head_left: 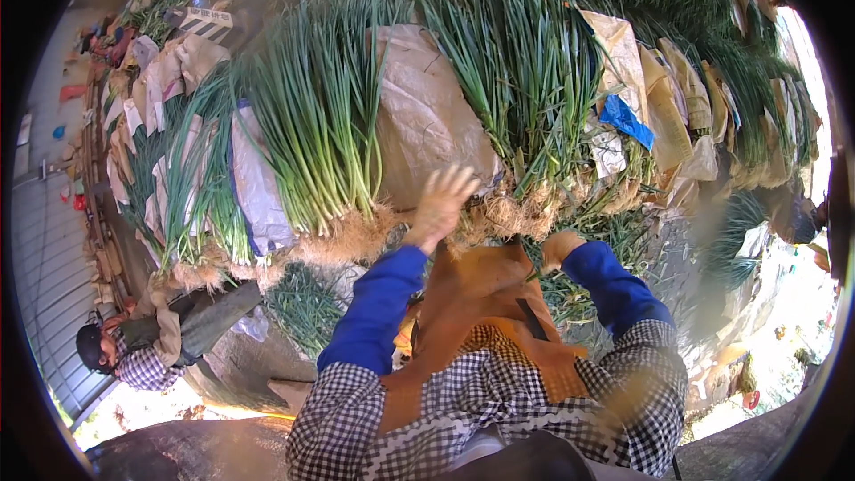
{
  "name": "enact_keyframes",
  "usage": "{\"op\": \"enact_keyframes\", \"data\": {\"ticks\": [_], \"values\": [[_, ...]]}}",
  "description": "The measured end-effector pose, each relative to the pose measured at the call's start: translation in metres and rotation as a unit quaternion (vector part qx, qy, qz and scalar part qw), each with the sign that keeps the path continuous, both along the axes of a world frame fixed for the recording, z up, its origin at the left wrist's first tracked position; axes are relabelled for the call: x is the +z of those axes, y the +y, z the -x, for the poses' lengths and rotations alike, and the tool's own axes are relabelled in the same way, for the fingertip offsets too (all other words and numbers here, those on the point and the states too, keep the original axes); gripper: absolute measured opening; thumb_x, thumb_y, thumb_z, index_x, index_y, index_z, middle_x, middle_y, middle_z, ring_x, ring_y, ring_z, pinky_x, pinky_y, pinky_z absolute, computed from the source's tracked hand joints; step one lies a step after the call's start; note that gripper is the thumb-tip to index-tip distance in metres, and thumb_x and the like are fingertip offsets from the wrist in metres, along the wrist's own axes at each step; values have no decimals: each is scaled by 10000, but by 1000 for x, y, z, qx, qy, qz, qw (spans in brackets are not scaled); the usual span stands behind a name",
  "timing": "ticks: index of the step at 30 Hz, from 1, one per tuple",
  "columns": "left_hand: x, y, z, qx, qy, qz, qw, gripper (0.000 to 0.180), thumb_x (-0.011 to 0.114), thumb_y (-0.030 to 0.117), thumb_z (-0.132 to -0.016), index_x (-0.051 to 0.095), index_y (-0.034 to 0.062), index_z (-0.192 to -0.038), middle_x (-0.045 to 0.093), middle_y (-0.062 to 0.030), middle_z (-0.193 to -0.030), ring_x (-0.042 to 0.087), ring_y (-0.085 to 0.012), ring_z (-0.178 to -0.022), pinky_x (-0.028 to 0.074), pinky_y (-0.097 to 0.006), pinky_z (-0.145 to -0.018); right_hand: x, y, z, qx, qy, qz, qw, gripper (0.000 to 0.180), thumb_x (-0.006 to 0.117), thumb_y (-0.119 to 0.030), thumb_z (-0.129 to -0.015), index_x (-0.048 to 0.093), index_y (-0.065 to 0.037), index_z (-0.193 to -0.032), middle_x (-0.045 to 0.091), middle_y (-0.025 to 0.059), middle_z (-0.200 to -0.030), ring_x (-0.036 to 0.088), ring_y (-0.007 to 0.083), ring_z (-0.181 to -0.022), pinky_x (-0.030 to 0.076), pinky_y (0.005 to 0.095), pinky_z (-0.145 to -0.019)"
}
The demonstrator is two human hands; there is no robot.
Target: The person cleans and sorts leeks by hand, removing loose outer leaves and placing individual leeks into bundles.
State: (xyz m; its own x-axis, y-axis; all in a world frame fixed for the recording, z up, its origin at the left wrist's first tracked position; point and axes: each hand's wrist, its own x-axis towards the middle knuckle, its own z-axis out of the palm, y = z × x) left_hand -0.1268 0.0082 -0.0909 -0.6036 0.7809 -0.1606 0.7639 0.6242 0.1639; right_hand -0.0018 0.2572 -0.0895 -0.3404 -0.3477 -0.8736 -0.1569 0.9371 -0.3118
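My left hand (441, 205) reaches over the root ends, its fingers spread and holding nothing. Beneath its fingertips is the lower edge of a brown sheet (427, 107) that looks like sacking. Left of that sheet lies a thick bundle of green onions (321, 125), pale stems and hairy roots pointing toward me. A second pile of green onions (525, 71) lies to its right, with tangled roots (512, 212) near both hands. Close to those roots, my right hand (559, 249) is bent down beside my orange-brown apron (485, 281); its fingers are mostly hidden.
More onions and sheets, including a whitish sack (258, 178) and a blue scrap (626, 121), continue along the row both ways. Loose green leaves (303, 307) lie on the ground below the row. At lower left a person (147, 347) in a dark cap works at the row.
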Motion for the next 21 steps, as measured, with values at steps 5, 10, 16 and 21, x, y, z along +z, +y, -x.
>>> {"op": "enact_keyframes", "data": {"ticks": [5,10,16,21], "values": [[-29,90,46,-183,-9,109,977,516,427,110,-805,364,215,-1307,340,-14,-1357,242,-218,-1296,154,-454,-1070,-40,19,77,-328,237,64,912,315,412,-295,-850,568,-130,-1069,607,138,-980,569,311,-931,454,391,-796],[-33,17,57,-153,-22,122,980,112,564,68,-708,647,141,-723,589,-9,-815,520,-178,-930,191,-414,-1069,-54,-53,102,-437,323,-23,839,735,687,-397,-670,389,-59,-1251,530,134,-1128,547,303,-970,461,383,-805],[9,-123,74,-2,28,202,979,38,584,135,-627,618,152,-634,543,-30,-680,551,-186,-816,217,-449,-1048,-81,-58,96,-632,260,54,728,530,694,-190,-675,468,-49,-1132,567,121,-929,588,275,-791,480,357,-676],[28,-164,45,149,-12,207,967,208,588,185,-619,631,98,-802,580,-75,-841,529,-238,-934,201,-477,-1030,63,20,84,-740,98,364,557,163,585,-99,-792,551,-25,-933,542,20,-696,497,108,-573,411,249,-494]]}}
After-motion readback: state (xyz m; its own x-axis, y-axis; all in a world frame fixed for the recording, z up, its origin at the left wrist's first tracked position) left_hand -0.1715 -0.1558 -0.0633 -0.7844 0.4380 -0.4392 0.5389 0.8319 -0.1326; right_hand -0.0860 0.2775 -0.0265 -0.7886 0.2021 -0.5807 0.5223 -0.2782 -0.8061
